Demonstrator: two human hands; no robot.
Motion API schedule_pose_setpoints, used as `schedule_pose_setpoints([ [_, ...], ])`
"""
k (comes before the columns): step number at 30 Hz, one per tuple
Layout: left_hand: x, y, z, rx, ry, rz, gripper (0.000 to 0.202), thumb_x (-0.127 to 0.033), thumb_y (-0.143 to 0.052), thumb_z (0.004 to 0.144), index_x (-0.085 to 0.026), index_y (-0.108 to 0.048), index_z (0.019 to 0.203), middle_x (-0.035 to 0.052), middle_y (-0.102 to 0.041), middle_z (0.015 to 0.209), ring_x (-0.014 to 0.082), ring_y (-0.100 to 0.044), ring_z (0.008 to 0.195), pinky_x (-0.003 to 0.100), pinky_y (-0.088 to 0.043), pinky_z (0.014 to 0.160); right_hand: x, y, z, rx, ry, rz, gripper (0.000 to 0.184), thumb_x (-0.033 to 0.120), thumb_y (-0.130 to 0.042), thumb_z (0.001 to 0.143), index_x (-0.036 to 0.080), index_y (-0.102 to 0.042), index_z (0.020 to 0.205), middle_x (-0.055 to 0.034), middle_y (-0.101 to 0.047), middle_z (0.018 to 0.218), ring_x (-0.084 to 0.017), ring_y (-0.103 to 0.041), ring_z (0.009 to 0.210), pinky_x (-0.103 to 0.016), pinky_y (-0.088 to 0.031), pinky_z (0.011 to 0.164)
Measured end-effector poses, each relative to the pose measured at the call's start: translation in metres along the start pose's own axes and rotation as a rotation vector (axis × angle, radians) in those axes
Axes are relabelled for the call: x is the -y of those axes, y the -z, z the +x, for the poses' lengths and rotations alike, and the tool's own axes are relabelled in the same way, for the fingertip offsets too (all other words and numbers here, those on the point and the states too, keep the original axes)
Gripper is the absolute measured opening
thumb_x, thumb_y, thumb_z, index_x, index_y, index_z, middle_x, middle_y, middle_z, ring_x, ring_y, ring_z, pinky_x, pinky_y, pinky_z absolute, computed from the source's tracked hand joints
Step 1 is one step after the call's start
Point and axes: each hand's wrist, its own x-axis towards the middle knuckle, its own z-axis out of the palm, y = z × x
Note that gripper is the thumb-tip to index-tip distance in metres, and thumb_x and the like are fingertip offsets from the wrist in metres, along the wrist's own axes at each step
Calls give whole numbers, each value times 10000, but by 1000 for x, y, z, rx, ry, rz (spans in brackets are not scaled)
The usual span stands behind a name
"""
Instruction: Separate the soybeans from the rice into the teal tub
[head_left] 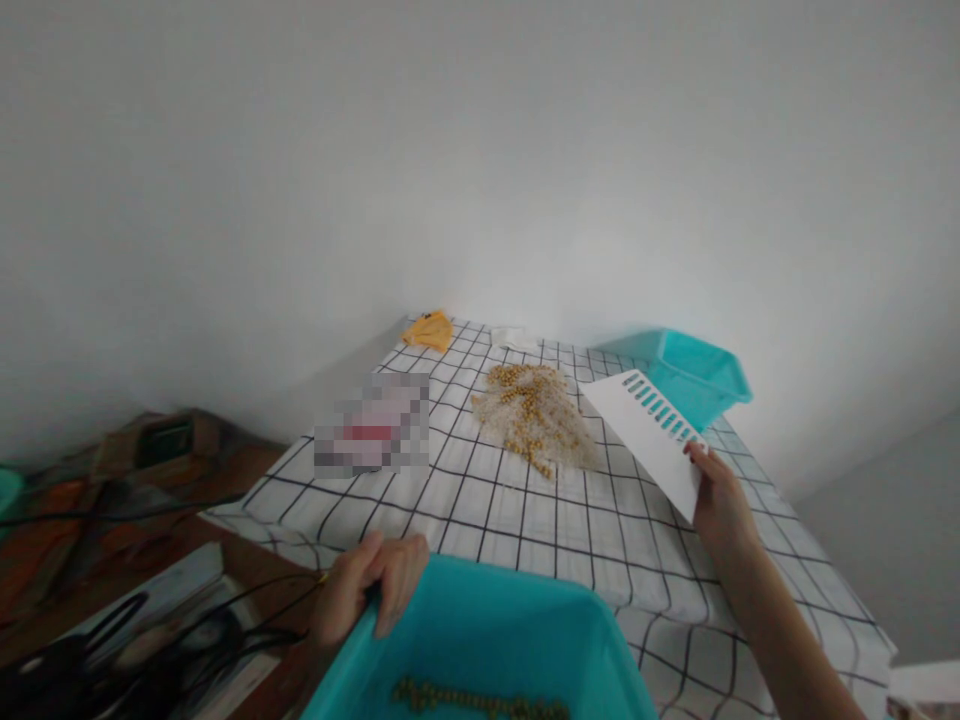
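My left hand (369, 588) is closed over the far left rim of a turquoise plastic bin (517, 630) at the bottom of the head view; several yellow beans (480, 700) lie in its bottom. My right hand (718, 500) grips the near edge of a white slotted plastic board (649, 435) held up over the checked tablecloth (525, 510). Left of the board, a pile of yellow beans mixed with white grains (534, 415) lies on the cloth.
A second turquoise bin (686, 375) stands at the far right of the table by the white wall. A yellow cloth (429, 330) lies at the far edge, a blurred-out item (373, 422) on the left. Dark cables and clutter (105, 600) cover the brown surface at left.
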Motion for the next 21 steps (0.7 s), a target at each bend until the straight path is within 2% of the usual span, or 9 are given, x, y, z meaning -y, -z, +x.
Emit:
schedule_pose_setpoints([
  [6,-3,-2,0,28,8,7,698,-447,-259,1075,-208,-549,487,7,-476,465,175,-406,515,361,-351,646,4,-3,-5,64,-50,-23,238,378,-804,681,246,-632,778,6,-767,806,-252,-752,807,-350,-638,708],
  [14,-7,-5,-1,-29,51,25,705,-492,-307,1060,-225,-610,483,7,-495,439,179,-399,501,365,-348,641,1,-1,-4,57,-58,-28,183,373,-735,759,235,-688,869,-30,-794,997,-267,-746,969,-336,-645,754],
  [21,-7,-6,-2,-63,74,33,713,-496,-317,1061,-259,-673,491,4,-528,443,187,-404,487,374,-358,653,0,-4,-7,96,-58,-86,286,451,-775,761,236,-704,935,-39,-788,1000,-259,-738,893,-331,-617,673],
])
